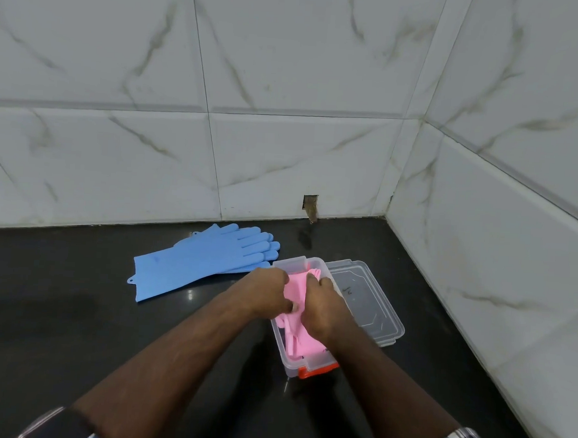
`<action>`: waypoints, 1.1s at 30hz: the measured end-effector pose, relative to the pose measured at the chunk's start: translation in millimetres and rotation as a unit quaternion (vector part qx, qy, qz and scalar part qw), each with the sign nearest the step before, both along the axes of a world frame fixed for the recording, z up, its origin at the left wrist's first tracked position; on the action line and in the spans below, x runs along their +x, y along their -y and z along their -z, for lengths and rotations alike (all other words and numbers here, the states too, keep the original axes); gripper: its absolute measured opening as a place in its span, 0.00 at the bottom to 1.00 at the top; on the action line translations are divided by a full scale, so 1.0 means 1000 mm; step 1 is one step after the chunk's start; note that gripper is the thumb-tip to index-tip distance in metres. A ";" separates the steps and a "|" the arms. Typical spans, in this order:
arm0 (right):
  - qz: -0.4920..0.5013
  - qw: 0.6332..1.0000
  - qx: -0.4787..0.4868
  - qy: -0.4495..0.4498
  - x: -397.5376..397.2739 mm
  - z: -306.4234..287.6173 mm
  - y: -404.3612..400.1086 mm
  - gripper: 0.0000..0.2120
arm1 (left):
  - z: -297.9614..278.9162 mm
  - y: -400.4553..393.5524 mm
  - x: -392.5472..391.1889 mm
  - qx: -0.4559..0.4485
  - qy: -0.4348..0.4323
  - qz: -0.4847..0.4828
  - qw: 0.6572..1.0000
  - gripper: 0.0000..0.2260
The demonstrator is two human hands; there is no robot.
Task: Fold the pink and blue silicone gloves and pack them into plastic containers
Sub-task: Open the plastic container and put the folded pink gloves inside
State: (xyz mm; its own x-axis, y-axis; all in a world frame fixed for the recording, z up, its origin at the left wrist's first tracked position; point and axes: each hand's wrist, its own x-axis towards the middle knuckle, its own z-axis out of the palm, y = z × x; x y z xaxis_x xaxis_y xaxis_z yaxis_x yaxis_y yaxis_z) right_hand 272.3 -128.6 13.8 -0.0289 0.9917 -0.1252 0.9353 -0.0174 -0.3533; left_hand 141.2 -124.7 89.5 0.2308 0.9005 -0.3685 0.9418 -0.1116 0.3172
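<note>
Both my hands are down in the clear container (308,365), stuffing the pink gloves (296,294) in. Left hand (266,293) has its fingers curled onto the pink silicone, thumb tip pinching it near the middle. Right hand (323,309) is curled over the bundle from the other side, fingers clamped on it too.

Risks as I read them: silicone is springy, so once I let go the fold could pop back up over the rim just beyond my fingertips and block the lid. Pink glove fingers poke out under my right wrist toward the near end, and those could get caught at the orange latch (316,371). Pressing hard on one side might also skid the container on the glossy black counter (75,308).

Orientation: the pink bundle runs lengthwise with the container, long axis from the near latch end to the far end past my knuckles, slightly angled left. Which end is cuff, can't tell.

Lid (373,300) lies just right of my right hand. Blue gloves (198,261) lie flat left of my left-hand fingers, unfolded, fingertips pointing right toward the container.
</note>
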 end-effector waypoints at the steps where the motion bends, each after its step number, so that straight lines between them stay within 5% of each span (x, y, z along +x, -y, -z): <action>1: -0.003 1.000 -0.007 0.005 -0.001 0.000 0.000 0.32 | 0.000 0.001 0.002 -0.002 -0.009 0.003 1.000 0.21; 5: -0.014 0.999 -0.035 0.030 -0.004 0.001 0.000 0.31 | 0.009 0.007 0.006 0.015 -0.084 0.033 0.996 0.18; 8: -0.019 0.997 -0.062 0.049 -0.005 0.000 0.001 0.29 | 0.019 0.008 0.006 0.017 -0.115 0.023 0.993 0.27; 13: -0.015 0.990 -0.114 0.086 -0.013 -0.010 0.001 0.30 | 0.029 0.002 0.007 0.043 -0.162 0.061 0.984 0.30; 17: -0.081 0.983 -0.051 0.158 -0.011 -0.033 0.003 0.19 | 0.031 -0.003 0.008 0.044 -0.206 0.096 0.973 0.33; 20: -0.164 0.953 0.014 0.254 0.001 -0.044 0.003 0.17 | 0.030 -0.006 0.006 0.059 -0.195 0.112 0.973 0.28; 23: -0.215 0.920 -0.032 0.327 0.014 -0.050 0.000 0.18 | 0.026 -0.008 0.004 0.085 -0.187 0.131 0.970 0.23; 33: -0.247 0.888 -0.095 0.375 0.029 -0.049 0.003 0.23 | 0.024 -0.010 0.033 0.009 -0.273 0.217 0.937 0.26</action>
State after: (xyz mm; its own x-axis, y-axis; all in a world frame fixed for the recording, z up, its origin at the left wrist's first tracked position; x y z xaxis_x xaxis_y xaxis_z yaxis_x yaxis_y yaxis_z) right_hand 301.7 -132.1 63.3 -0.2932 0.8395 -0.4574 0.8164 0.4689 0.3371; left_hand 174.7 -114.5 65.7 0.3583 0.7728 -0.5238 0.8277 -0.5225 -0.2048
